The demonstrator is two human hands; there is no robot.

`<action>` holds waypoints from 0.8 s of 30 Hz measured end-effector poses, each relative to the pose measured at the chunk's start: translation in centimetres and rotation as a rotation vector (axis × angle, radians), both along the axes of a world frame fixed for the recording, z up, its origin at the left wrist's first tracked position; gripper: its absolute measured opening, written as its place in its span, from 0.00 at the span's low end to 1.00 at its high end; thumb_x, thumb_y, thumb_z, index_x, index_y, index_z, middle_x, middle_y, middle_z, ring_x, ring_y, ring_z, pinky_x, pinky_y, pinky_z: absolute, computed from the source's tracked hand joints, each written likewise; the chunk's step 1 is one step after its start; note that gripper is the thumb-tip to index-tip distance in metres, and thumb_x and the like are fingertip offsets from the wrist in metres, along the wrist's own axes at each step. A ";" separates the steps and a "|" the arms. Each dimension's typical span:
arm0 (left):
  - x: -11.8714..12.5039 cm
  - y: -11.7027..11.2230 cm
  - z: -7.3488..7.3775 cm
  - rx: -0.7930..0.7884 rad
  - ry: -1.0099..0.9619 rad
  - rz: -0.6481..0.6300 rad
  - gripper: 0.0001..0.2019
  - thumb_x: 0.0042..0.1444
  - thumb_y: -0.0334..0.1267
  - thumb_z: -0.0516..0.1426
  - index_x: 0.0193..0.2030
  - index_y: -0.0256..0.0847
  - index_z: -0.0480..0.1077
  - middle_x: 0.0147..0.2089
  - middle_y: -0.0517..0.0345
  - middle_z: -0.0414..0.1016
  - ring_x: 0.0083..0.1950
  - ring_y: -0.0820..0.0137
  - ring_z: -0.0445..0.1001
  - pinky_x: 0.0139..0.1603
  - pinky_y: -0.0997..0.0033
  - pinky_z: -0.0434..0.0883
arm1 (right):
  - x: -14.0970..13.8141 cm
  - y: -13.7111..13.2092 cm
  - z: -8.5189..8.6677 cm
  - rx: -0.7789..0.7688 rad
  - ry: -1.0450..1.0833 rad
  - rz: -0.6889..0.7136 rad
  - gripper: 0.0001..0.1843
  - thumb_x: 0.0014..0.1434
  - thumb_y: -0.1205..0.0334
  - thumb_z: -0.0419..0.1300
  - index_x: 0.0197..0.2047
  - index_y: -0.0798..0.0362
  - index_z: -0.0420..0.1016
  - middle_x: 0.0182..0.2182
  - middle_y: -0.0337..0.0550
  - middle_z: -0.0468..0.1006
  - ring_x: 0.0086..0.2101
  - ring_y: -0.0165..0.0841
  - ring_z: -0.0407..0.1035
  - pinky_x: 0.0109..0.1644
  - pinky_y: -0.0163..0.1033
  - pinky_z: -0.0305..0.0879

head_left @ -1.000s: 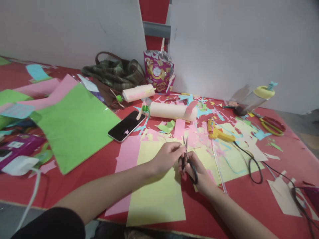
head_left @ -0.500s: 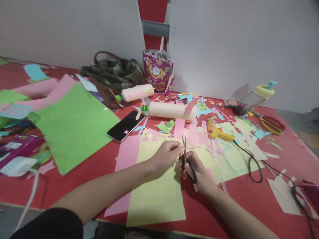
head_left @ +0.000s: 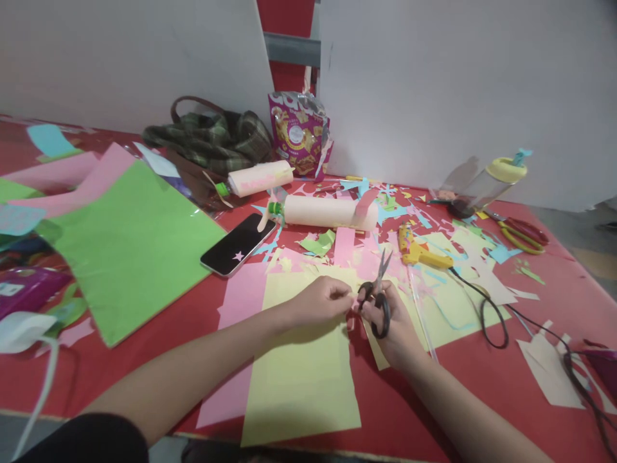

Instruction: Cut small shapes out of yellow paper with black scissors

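My right hand [head_left: 393, 321] is closed around black-handled scissors [head_left: 377, 286], whose blades stick up and away from me, slightly apart. Just left of them, my left hand [head_left: 324, 301] pinches a small pink paper piece [head_left: 355, 302], mostly covered by the fingers. Both hands are over a yellow paper sheet [head_left: 299, 386] that overlaps a pink sheet [head_left: 229, 379]. Beyond the left hand lies a phone [head_left: 231, 247] with a pink paper star [head_left: 238, 256] on its dark screen.
A yellow glue gun [head_left: 424, 251] with a black cord lies to the right. Paper-wrapped bottles [head_left: 328, 213] and paper scraps [head_left: 318, 243] spread behind my hands. Red-handled scissors [head_left: 525, 233] are at far right, a green sheet [head_left: 130, 238] at left, a snack bag [head_left: 299, 135] at the back.
The scissors have swung away from the pink piece, blades now tipping to the right and wider apart. My right hand has turned and shifted slightly right; the left keeps its pinch.
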State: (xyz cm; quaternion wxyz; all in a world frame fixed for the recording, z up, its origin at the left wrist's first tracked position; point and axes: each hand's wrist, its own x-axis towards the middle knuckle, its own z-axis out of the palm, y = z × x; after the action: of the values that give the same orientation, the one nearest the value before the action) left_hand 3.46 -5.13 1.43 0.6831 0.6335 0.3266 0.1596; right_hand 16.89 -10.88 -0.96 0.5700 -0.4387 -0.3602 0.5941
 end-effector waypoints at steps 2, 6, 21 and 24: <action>-0.2 0.1 -0.4 0.046 0.040 -0.049 0.13 0.49 0.38 0.47 0.17 0.36 0.60 0.18 0.61 0.62 0.20 0.77 0.60 0.20 0.79 0.56 | 0.0 0.1 0.0 -0.021 -0.007 -0.034 0.14 0.45 0.68 0.60 0.29 0.49 0.56 0.28 0.33 0.64 0.25 0.26 0.61 0.27 0.33 0.59; -0.4 0.2 -0.8 0.097 0.094 -0.116 0.13 0.48 0.38 0.47 0.21 0.34 0.66 0.18 0.61 0.61 0.19 0.78 0.56 0.19 0.79 0.53 | -0.1 0.2 0.0 -0.043 -0.048 -0.052 0.15 0.43 0.71 0.60 0.29 0.49 0.55 0.26 0.32 0.64 0.23 0.24 0.60 0.26 0.31 0.58; -0.2 0.5 -0.7 0.198 0.108 -0.029 0.10 0.46 0.33 0.47 0.17 0.36 0.59 0.16 0.65 0.54 0.19 0.79 0.55 0.19 0.79 0.53 | -0.3 0.0 -0.1 -0.055 -0.059 -0.018 0.17 0.42 0.71 0.60 0.29 0.48 0.54 0.25 0.31 0.62 0.20 0.23 0.56 0.20 0.28 0.53; 0.0 0.3 -0.6 0.107 0.037 0.039 0.11 0.47 0.33 0.46 0.17 0.36 0.57 0.18 0.64 0.55 0.21 0.78 0.59 0.22 0.79 0.58 | -0.2 0.0 -0.2 -0.048 -0.068 -0.073 0.17 0.42 0.73 0.59 0.29 0.49 0.54 0.26 0.31 0.62 0.20 0.23 0.57 0.20 0.28 0.53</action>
State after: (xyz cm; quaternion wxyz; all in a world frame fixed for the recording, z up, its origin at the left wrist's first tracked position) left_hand 3.48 -4.79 0.82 0.6390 0.6654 0.3425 0.1781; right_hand 16.68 -10.84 -1.15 0.5678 -0.4851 -0.3487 0.5663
